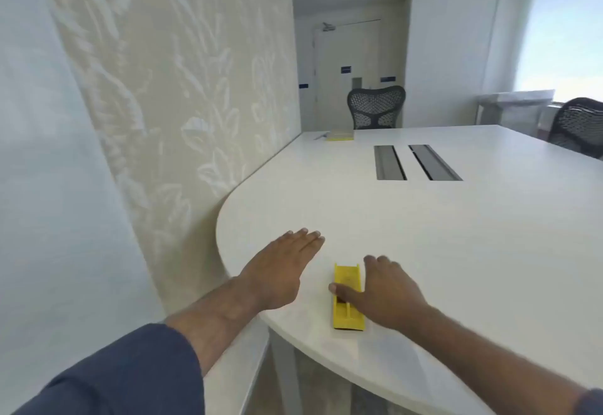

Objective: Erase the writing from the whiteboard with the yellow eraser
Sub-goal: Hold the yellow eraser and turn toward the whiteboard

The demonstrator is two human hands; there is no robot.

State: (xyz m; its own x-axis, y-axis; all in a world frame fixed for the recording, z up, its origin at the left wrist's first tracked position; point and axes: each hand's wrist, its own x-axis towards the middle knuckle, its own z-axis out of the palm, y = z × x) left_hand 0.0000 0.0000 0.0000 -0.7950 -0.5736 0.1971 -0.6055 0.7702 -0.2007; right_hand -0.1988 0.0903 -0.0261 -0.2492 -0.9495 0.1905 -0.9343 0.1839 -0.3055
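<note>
The yellow eraser [347, 299] lies flat on the white table [456, 235] near its rounded front edge. My right hand [386, 294] rests over the eraser's right side, its thumb laid across the eraser's middle and its fingers spread past the far end. My left hand [282, 268] hovers flat, palm down, to the left of the eraser, fingers together and holding nothing. A pale glossy surface [49, 186] at the far left may be the whiteboard; no writing shows on it.
A patterned cream wall panel [182, 88] runs along the table's left edge. Two grey cable slots [417, 161] sit mid-table. A yellow pad and pen [339, 135] lie at the far end. Two mesh chairs [377, 106] stand behind and at right.
</note>
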